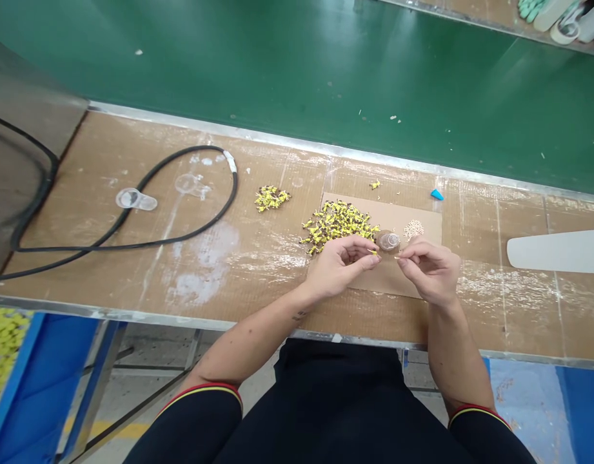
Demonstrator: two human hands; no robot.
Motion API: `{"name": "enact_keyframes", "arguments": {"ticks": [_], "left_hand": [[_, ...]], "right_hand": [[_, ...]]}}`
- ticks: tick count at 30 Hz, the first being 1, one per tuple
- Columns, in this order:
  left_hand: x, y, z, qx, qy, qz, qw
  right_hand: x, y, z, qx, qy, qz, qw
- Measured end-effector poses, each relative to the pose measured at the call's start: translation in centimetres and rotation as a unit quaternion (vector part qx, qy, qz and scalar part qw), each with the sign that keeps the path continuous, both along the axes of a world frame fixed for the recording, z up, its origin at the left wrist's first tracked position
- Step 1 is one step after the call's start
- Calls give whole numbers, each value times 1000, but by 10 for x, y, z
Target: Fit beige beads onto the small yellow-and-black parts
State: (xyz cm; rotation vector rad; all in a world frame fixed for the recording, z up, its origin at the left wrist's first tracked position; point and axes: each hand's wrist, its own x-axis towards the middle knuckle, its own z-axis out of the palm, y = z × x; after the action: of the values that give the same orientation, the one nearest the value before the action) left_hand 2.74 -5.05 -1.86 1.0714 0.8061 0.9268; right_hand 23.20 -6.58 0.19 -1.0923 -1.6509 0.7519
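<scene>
Pinching a tiny yellow piece (373, 252) in the fingertips of the left hand (342, 263), probably to leave part exposed toward the right hand (432, 269). Grasping a pale bit (396, 258), too small to make out fully, in the right fingertips, near but apart from the yellow piece. Having a small bottle (389, 241) just beyond, between both hands, with a heap of yellow pieces (342, 222) past the left and a pile of pale bits (413, 229) past the right, presumably for short reaches. Having a blue cap-like piece (436, 194) farther out, beyond the cardboard sheet (388, 280).
</scene>
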Motion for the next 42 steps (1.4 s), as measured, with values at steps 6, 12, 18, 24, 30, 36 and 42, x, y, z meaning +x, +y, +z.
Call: {"name": "enact_keyframes", "arguments": {"ticks": [6,12,18,24,30,36,42], "left_hand": [[0,-2,1,-8,-28,-16,999],[3,-3,2,-21,-59,-17,998],[5,-4,1,-29,-84,-11,996],[5,-5,-1,-30,-72,7,997],[-3,-2,-2,29,-21,53,998],[-6,0,-2,388,226,71,891],[11,-7,-14,546,491,-75,674]], "right_hand": [[-7,-2,-1,4,24,9,1000],[-12,-3,-8,-5,32,23,999],[-19,-5,-15,-26,64,22,997],[-28,-4,-12,-51,114,15,992],[-26,-7,-6,-43,169,-10,985],[5,-3,6,60,182,-151,970],[16,1,8,84,159,-168,969]]}}
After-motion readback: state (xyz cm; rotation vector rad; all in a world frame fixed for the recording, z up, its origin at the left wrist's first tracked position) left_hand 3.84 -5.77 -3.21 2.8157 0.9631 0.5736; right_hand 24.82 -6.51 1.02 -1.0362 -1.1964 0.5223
